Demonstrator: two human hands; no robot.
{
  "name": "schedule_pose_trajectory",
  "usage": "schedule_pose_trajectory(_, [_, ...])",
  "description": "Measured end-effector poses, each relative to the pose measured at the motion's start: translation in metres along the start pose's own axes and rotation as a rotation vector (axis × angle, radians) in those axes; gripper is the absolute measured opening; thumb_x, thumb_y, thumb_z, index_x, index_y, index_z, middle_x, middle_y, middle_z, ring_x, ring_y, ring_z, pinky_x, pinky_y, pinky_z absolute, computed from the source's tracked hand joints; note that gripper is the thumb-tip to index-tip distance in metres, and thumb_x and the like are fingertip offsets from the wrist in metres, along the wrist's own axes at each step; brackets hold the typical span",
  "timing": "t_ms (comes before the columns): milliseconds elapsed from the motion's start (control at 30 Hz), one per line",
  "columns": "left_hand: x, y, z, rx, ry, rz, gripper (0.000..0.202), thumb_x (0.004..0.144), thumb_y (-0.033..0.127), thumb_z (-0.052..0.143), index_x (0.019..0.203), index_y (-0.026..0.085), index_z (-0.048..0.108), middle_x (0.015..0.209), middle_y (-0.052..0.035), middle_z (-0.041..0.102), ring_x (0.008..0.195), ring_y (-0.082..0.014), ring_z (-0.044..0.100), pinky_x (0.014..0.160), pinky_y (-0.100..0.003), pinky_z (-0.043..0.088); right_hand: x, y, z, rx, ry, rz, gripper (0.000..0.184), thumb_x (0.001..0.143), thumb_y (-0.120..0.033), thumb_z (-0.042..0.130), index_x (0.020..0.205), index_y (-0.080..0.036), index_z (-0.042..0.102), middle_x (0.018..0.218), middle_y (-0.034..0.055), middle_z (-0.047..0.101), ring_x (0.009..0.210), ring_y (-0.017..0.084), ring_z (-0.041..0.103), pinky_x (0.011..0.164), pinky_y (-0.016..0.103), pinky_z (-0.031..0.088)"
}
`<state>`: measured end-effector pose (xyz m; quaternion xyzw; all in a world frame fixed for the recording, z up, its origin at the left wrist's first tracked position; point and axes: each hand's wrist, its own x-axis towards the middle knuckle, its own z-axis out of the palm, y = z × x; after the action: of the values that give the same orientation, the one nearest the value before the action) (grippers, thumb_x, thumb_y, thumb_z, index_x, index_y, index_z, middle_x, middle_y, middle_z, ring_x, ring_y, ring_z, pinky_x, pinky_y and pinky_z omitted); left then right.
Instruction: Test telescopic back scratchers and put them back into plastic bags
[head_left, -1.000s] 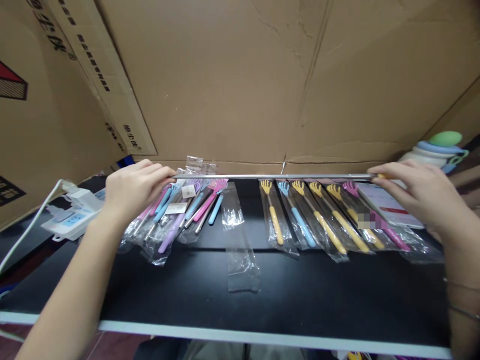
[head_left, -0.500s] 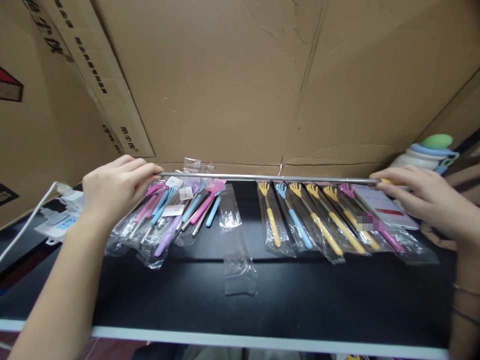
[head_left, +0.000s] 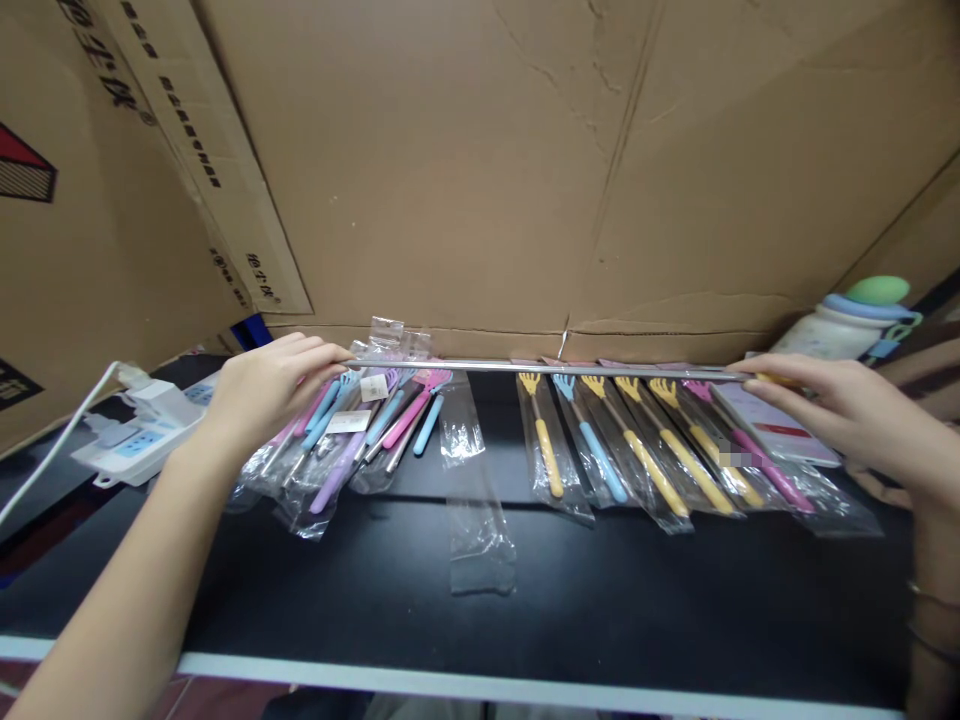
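Observation:
A back scratcher (head_left: 540, 369) with its thin metal rod drawn out long lies level between my two hands, in front of the cardboard. My left hand (head_left: 277, 385) is closed on the rod's left end, and its fingers hide whatever is at that tip. At the other end, my right hand (head_left: 840, 395) pinches the yellow handle, which shows only in part. Beneath my left hand is a heap of pink, blue and purple back scratchers (head_left: 345, 465), some in clear sleeves. Several bagged ones (head_left: 651, 465), mostly yellow, lie in a row toward my right hand.
An empty clear sleeve (head_left: 480, 540) lies mid-table. A white power strip (head_left: 142, 445) with a cable stands left. At right are a phone (head_left: 780, 425) and a bottle (head_left: 832, 330) with a green top; bare skin beside it may be another person's arm. Cardboard (head_left: 465, 180) walls the back.
My left hand has moved right and slightly down, and the stretch of rod between my hands looks shorter. My right hand stays on the handle. The view has shifted a little.

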<state>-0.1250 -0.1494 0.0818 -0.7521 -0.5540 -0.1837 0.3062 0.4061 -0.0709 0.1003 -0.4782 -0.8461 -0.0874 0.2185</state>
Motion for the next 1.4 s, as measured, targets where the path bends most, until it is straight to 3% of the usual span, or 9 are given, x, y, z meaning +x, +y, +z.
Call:
schedule_pose_trajectory(167, [0.003,0.025,0.009,-0.158,-0.05,0.132,0.033,0.095,0.042,0.037,0.098,0.026,0.065,0.091,-0.0006,0.069,0.079,-0.0153,0.063,0.061,-0.022,0.04,0.005,-0.054,0.021,-0.099,-0.024,-0.113,0.037,0.092,-0.046,0.04,0.106,-0.024,0.067,0.103,0.0061,0.07,0.089,0.021,0.066,0.072,0.031,0.048])
schedule_pose_trajectory(267, [0.003,0.042,0.011,-0.173,-0.055,0.144,0.034,0.096,0.041,0.035,0.095,0.026,0.066,0.091,-0.0013,0.07,0.075,-0.0151,0.064,0.058,-0.022,0.038,0.006,-0.088,0.036,-0.168,0.06,-0.162,0.036,0.094,-0.044,0.037,0.102,-0.026,0.067,0.098,0.0031,0.072,0.085,0.021,0.067,0.066,0.03,0.047])
schedule_pose_trajectory(500, [0.001,0.078,0.023,-0.361,-0.111,0.258,0.034,0.097,0.035,0.032,0.091,0.022,0.063,0.082,0.0003,0.07,0.072,-0.0123,0.065,0.06,-0.019,0.042,0.005,-0.131,0.054,-0.206,0.091,-0.296,0.027,0.095,-0.038,0.039,0.094,-0.024,0.062,0.084,0.0,0.071,0.072,0.015,0.066,0.055,0.024,0.04])
schedule_pose_trajectory(767, [-0.007,0.118,0.031,-0.414,-0.202,0.35,0.031,0.097,0.033,0.032,0.09,0.019,0.059,0.076,-0.0005,0.069,0.066,-0.0154,0.066,0.056,-0.022,0.043,-0.003,-0.177,0.08,-0.145,-0.129,-0.226,0.011,0.086,-0.023,0.049,0.096,-0.023,0.054,0.079,-0.0012,0.069,0.059,0.013,0.063,0.049,0.022,0.034])
schedule_pose_trajectory(1100, [-0.014,0.133,0.034,-0.369,-0.222,0.294,0.023,0.094,0.033,0.043,0.081,0.02,0.056,0.064,0.0023,0.064,0.056,-0.014,0.062,0.047,-0.021,0.033,-0.008,-0.185,0.107,-0.126,-0.179,-0.226,0.009,0.088,-0.025,0.047,0.086,-0.021,0.054,0.074,-0.0004,0.068,0.054,0.012,0.059,0.046,0.022,0.029])
schedule_pose_trajectory(1233, [-0.015,0.135,0.033,-0.385,-0.2,0.278,0.023,0.094,0.032,0.043,0.08,0.02,0.056,0.065,0.0027,0.064,0.057,-0.0133,0.062,0.046,-0.021,0.032,-0.009,-0.185,0.106,-0.135,-0.086,-0.297,0.014,0.09,-0.021,0.042,0.083,-0.019,0.054,0.069,0.0002,0.065,0.051,0.011,0.057,0.046,0.022,0.03])
schedule_pose_trajectory(1400, [-0.011,0.131,0.026,-0.401,-0.077,0.284,0.026,0.096,0.031,0.036,0.087,0.02,0.059,0.071,0.0015,0.066,0.063,-0.0129,0.062,0.05,-0.021,0.035,-0.007,-0.187,0.093,-0.103,0.052,-0.362,0.016,0.091,-0.02,0.041,0.083,-0.019,0.055,0.068,0.0004,0.063,0.054,0.011,0.057,0.049,0.022,0.033])
